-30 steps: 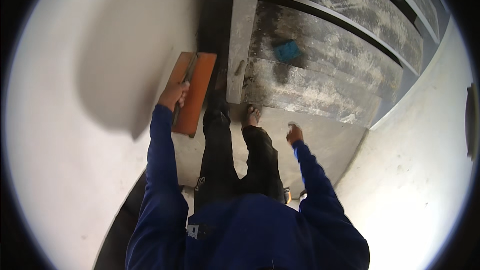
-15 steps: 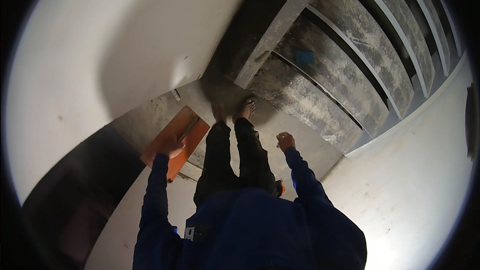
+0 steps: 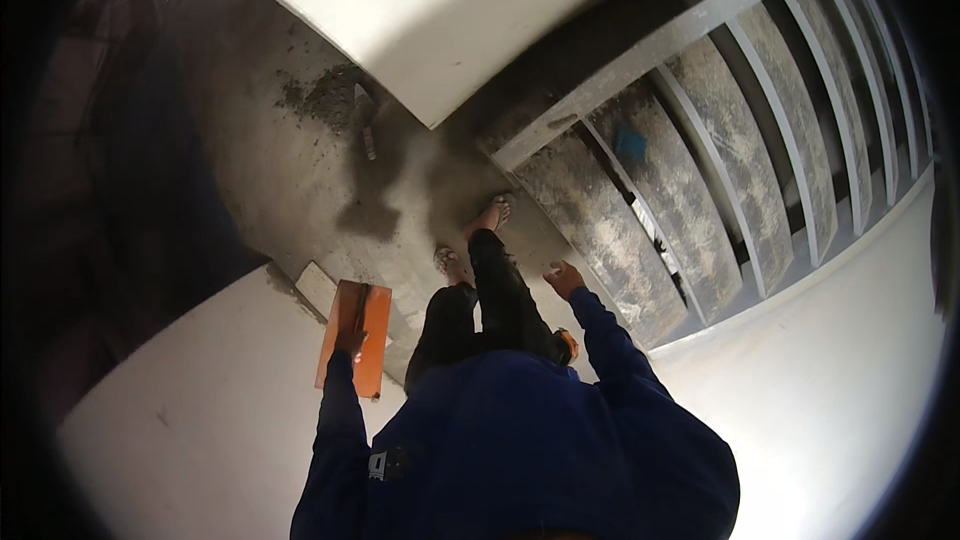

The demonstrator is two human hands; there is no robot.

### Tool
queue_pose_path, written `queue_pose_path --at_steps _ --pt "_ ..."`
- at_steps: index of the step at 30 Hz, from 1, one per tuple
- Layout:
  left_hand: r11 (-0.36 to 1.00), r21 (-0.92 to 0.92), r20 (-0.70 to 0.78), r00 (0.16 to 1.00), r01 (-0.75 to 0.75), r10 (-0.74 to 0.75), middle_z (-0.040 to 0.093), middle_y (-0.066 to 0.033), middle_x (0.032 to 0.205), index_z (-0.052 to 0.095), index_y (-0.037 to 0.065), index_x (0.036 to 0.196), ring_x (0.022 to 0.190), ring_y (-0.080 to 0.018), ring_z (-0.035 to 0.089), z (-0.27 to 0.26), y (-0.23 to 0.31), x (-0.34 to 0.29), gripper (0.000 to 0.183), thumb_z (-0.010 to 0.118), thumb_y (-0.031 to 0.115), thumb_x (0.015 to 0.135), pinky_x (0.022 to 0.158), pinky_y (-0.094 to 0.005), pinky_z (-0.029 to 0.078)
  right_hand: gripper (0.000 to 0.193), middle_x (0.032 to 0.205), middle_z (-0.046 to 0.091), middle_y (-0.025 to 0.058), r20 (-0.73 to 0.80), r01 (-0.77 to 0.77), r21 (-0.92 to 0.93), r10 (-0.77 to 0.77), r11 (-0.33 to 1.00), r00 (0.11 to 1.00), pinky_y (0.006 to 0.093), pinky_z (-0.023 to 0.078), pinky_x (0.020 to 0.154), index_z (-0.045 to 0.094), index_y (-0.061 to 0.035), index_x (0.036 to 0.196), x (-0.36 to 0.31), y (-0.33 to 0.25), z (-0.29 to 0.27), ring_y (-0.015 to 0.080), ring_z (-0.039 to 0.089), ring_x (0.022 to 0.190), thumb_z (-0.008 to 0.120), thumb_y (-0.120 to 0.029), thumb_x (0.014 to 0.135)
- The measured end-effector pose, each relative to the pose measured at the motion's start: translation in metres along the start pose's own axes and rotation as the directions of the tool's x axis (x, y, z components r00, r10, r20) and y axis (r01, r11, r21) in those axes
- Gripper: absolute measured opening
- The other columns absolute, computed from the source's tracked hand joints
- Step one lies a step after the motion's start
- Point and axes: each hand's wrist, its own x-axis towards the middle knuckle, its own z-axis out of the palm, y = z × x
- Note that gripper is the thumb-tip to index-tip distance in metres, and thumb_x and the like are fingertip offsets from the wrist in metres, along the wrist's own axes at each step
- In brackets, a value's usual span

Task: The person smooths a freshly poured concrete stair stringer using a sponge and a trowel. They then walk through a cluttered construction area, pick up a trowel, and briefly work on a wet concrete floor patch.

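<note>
In my left hand (image 3: 355,342) is an orange plastering float (image 3: 372,345), held by its dark lengthwise handle. It hangs low beside my left leg, its face toward the floor. My right hand (image 3: 565,278) hangs in front of my right hip, near the staircase side; its fingers are loosely curled, slightly apart, and nothing shows in them. On the floor ahead to the left, a trowel (image 3: 365,123) lies at the edge of a scattered pile of dark mortar or rubble (image 3: 325,95).
Stairs (image 3: 690,205) with grey-patched treads rise on the right behind a pale stringer (image 3: 680,35); a blue object (image 3: 630,146) lies on one tread. A white wall corner (image 3: 432,120) juts in ahead. An orange-and-black item (image 3: 568,345) shows at my right hip.
My body has turned left and stepped forward past the wall corner. The floor with the trowel and rubble has come into sight. The float stays in my left hand.
</note>
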Motion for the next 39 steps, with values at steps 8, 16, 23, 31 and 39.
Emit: queue_pose_path --at_steps 8,16,23,31,39 --pt "0.964 -0.239 0.017 0.993 0.122 -0.121 0.038 0.0008 0.05 0.052 0.009 0.066 0.036 -0.0139 0.037 0.067 -0.118 -0.062 0.024 0.061 0.023 0.084 0.036 -0.0343 0.035 0.055 0.118 0.061 0.0215 -0.047 -0.085 -0.099 0.08 0.991 0.996 0.0397 0.046 0.094 0.058 -0.0017 0.121 -0.028 0.052 -0.029 0.0325 0.06 0.11 0.067 -0.035 0.079" --pt "0.994 -0.034 -0.141 0.985 0.099 -0.103 0.055 -0.0102 0.062 0.061 -0.004 0.085 0.048 -0.0225 0.055 0.131 -0.123 -0.1 0.043 0.06 0.039 0.083 0.041 -0.038 0.046 0.057 0.117 0.061 0.0244 -0.012 0.03 -0.066 -0.031 0.997 0.999 0.043 0.045 0.094 0.056 -0.001 0.123 0.025 0.059 -0.09 0.0366 0.058 0.11 0.064 -0.037 0.08" --pt "0.992 0.128 -0.27 0.961 -0.015 0.05 0.062 -0.0317 0.105 0.055 -0.011 0.116 0.1 -0.0414 0.061 0.2 -0.047 -0.101 0.068 0.058 0.046 0.078 0.084 -0.0468 0.049 0.052 0.115 0.062 0.0238 0.017 -0.02 -0.068 0.021 0.997 1.0 0.0419 0.047 0.091 0.058 -0.0014 0.12 0.082 0.117 -0.158 0.0348 0.06 0.107 0.066 -0.033 0.079" --pt "0.938 0.266 -0.267 0.918 -0.222 0.293 0.062 -0.0327 0.103 0.058 -0.009 0.11 0.101 -0.0451 0.06 0.266 0.045 -0.159 0.062 0.06 0.045 0.08 0.088 -0.0495 0.046 0.06 0.127 0.055 0.0243 0.024 -0.169 -0.187 0.176 0.968 0.984 0.0407 0.044 0.098 0.054 -0.0036 0.129 0.098 0.186 -0.22 0.0347 0.054 0.117 0.067 -0.034 0.08" --pt "0.944 0.267 -0.267 0.926 -0.196 0.268 0.062 -0.0322 0.1 0.06 -0.008 0.102 0.098 -0.0453 0.06 0.305 0.021 -0.15 0.05 0.062 0.038 0.082 0.084 -0.0502 0.046 0.084 0.145 0.034 0.0228 -0.14 -0.062 -0.419 0.002 0.906 0.99 0.041 0.032 0.11 0.024 -0.0051 0.147 0.222 0.14 -0.253 0.0362 0.034 0.134 0.071 -0.025 0.08"
